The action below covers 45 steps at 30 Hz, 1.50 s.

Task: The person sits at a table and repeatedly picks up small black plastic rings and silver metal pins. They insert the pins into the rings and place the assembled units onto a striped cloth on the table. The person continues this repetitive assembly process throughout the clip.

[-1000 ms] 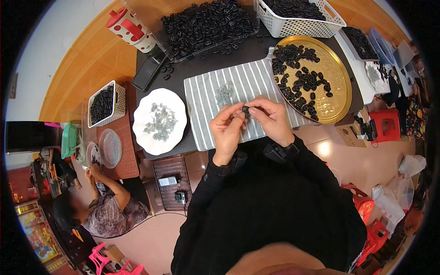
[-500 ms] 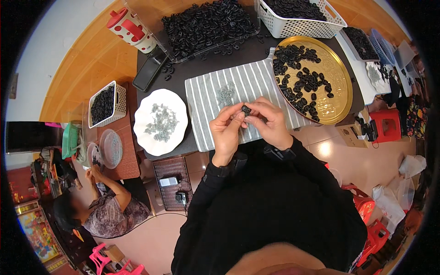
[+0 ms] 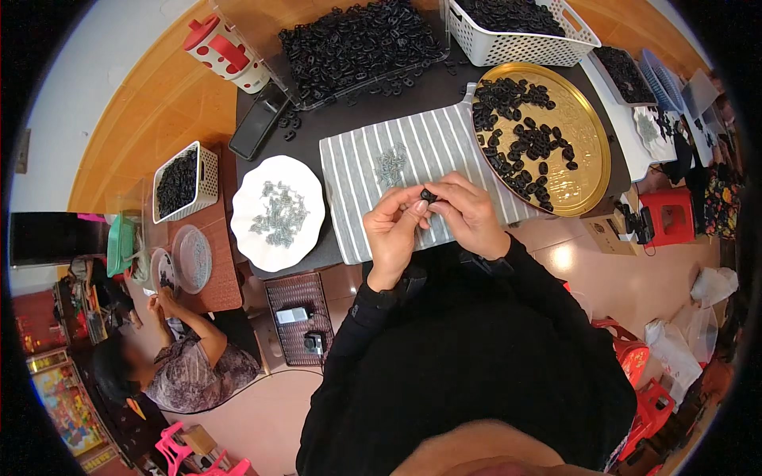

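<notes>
Small black plastic piece point(image 3: 429, 195) sits just above frame centre, pinched between the fingertips of both hands over the striped cloth point(image 3: 357, 182). Left hand point(image 3: 394, 234) and right hand point(image 3: 468, 214) are drawn together, fingers closed on the piece from either side. Whether a metal part is already seated in it is too small to tell.

Progress, as a judgement: one piece in hand, much left. A little heap of small grey metal parts point(image 3: 390, 163) lies on the cloth just above the hands; a bigger lot fills the white scalloped plate point(image 3: 278, 213) at centre left. The gold round tray point(image 3: 583, 143) at upper right carries a scatter of black pieces, only part covered. A large heap of black pieces point(image 3: 357, 44) in a clear tray at top centre and a full white basket point(image 3: 524, 36) at top right look like stock.

Around: dark phone point(image 3: 255, 131) and red-and-white dotted cup point(image 3: 226, 51) at upper left, well apart from the hands. Another person point(image 3: 178, 361) sits at lower left, at a side table with a second small basket point(image 3: 181, 181). Nothing stands between the hands and the parts.
</notes>
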Each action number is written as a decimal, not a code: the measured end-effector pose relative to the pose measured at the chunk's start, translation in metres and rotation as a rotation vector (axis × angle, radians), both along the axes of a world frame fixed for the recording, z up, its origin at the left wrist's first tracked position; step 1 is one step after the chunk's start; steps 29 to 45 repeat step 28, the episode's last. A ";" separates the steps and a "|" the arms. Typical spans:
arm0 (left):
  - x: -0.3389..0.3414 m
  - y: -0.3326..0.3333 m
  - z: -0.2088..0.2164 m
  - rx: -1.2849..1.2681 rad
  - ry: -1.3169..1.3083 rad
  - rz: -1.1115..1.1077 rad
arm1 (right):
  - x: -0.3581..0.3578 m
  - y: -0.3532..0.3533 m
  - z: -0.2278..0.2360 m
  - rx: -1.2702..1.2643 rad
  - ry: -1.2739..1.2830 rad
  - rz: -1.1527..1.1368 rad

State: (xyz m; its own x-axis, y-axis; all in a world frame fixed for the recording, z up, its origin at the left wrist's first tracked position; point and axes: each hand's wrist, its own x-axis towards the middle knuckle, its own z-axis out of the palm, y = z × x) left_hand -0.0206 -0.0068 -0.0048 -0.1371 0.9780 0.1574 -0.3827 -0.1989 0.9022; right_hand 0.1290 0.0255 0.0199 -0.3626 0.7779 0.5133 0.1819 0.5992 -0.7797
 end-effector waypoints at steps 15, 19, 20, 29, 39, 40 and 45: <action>-0.001 -0.002 0.001 0.003 -0.034 0.016 | -0.010 -0.001 0.002 0.132 0.005 -0.036; -0.003 0.001 0.003 -0.041 -0.043 -0.027 | -0.010 -0.001 0.002 -0.030 0.107 -0.025; -0.004 -0.001 0.004 -0.039 -0.027 -0.033 | -0.009 -0.004 0.001 -0.113 0.155 -0.007; -0.006 0.005 -0.004 0.010 -0.062 -0.085 | 0.068 0.025 0.055 -0.949 0.087 0.155; -0.006 0.005 -0.004 0.010 -0.062 -0.085 | 0.068 0.025 0.055 -0.949 0.087 0.155; -0.006 0.005 -0.004 0.010 -0.062 -0.085 | 0.068 0.025 0.055 -0.949 0.087 0.155; -0.006 0.005 -0.004 0.010 -0.062 -0.085 | 0.068 0.025 0.055 -0.949 0.087 0.155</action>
